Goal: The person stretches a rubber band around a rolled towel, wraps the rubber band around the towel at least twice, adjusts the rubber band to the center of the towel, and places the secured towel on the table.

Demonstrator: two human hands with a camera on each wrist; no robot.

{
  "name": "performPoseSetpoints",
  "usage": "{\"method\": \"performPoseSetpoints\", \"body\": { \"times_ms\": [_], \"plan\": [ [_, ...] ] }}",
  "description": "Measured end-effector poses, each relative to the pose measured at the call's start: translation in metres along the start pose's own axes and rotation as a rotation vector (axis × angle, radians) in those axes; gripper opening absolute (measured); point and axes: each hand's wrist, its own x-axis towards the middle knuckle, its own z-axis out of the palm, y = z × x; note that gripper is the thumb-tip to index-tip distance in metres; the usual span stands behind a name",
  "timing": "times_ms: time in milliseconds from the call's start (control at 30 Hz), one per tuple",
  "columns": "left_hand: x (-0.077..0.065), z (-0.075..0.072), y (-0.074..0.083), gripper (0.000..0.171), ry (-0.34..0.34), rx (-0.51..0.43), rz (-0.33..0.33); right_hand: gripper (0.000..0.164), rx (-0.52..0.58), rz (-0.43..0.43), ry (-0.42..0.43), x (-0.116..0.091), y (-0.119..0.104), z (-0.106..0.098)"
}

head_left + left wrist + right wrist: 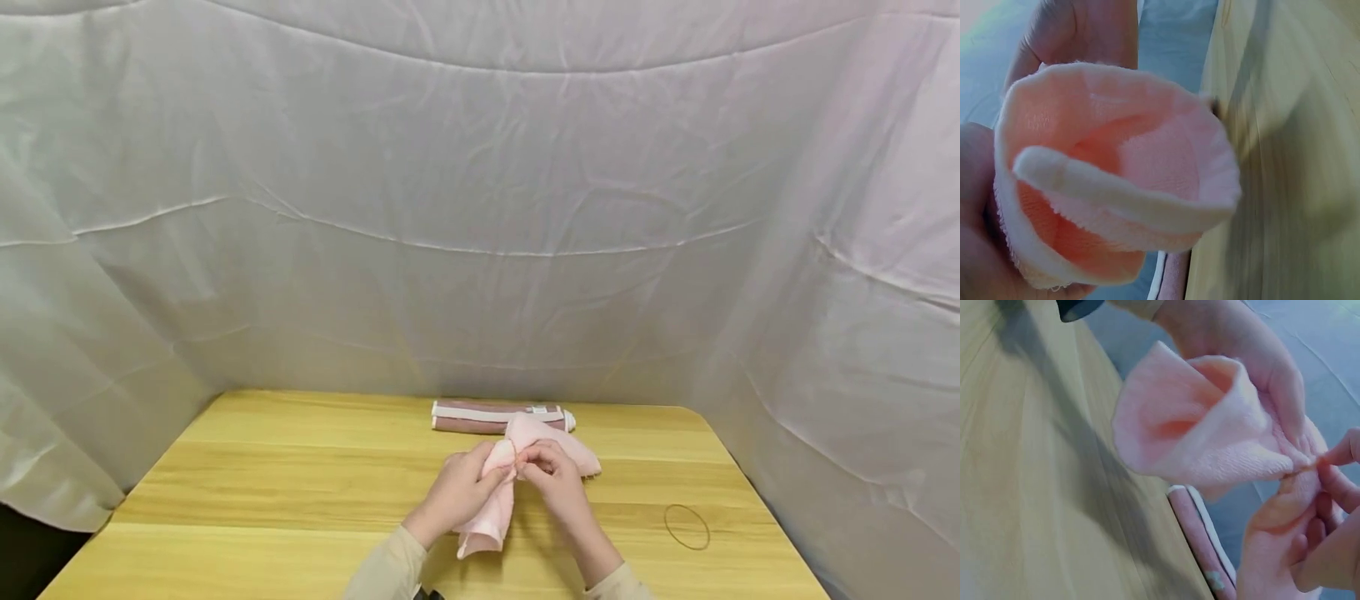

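Behind the tabletop (262, 475) hangs a grey, slightly shiny back cloth (480, 167), and similar cloths (885, 358) close the left and the right side. Long curved creases (they look like fold lines) run across. The tabletop has yellowish wood grain and a rounded far right corner. Soft light becomes pinkish at the upper right.

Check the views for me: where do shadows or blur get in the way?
Head: bright, with soft shadows on the table near the towel; left wrist: bluish cast, table grain soft, top left corner pale; right wrist: a long shadow streaks the table, and the roll looks slightly soft.
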Motion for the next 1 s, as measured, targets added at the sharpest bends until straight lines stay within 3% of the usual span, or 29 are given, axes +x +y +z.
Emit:
{"method": "performPoseSetpoints", "body": {
  "times_ms": [167, 300, 367, 433, 600, 667, 733, 833, 1000],
  "plan": [
    [0.0, -0.002, 0.0, 0.015, -0.012, 0.02, 0.009, 0.009, 0.099, 0.106, -0.152, 0.003, -0.002, -0.006],
    [0.0, -0.006, 0.002, 0.013, -0.019, 0.032, 0.017, 0.016, 0.045, 0.094, -0.222, 0.002, -0.001, -0.008],
    [0.0, -0.008, 0.002, 0.015, -0.022, 0.029, 0.016, 0.019, -0.056, 0.033, -0.166, 0.001, 0.001, -0.005],
    [0.001, -0.009, 0.002, 0.015, -0.023, 0.013, 0.012, 0.02, -0.183, -0.081, -0.049, 0.0, 0.004, -0.001],
    [0.001, -0.015, 0.0, 0.015, -0.033, -0.078, 0.001, 0.02, -0.668, -0.599, 0.311, -0.001, 0.02, 0.009],
    [0.001, -0.018, -0.002, 0.016, -0.033, -0.067, 0.016, 0.021, -0.83, -0.729, 0.414, 0.0, 0.026, 0.007],
    [0.002, -0.022, -0.003, 0.017, -0.037, -0.023, 0.045, 0.02, -0.907, -0.768, 0.439, 0.002, 0.027, 0.001],
    [0.002, -0.029, -0.005, 0.017, -0.073, 0.014, 0.07, 0.022, -0.943, -0.723, 0.442, 0.006, 0.024, -0.008],
    [0.001, -0.039, -0.004, 0.013, -0.162, -0.055, 0.075, 0.022, -0.959, -0.672, 0.43, 0.008, 0.017, -0.018]
  ]
}}
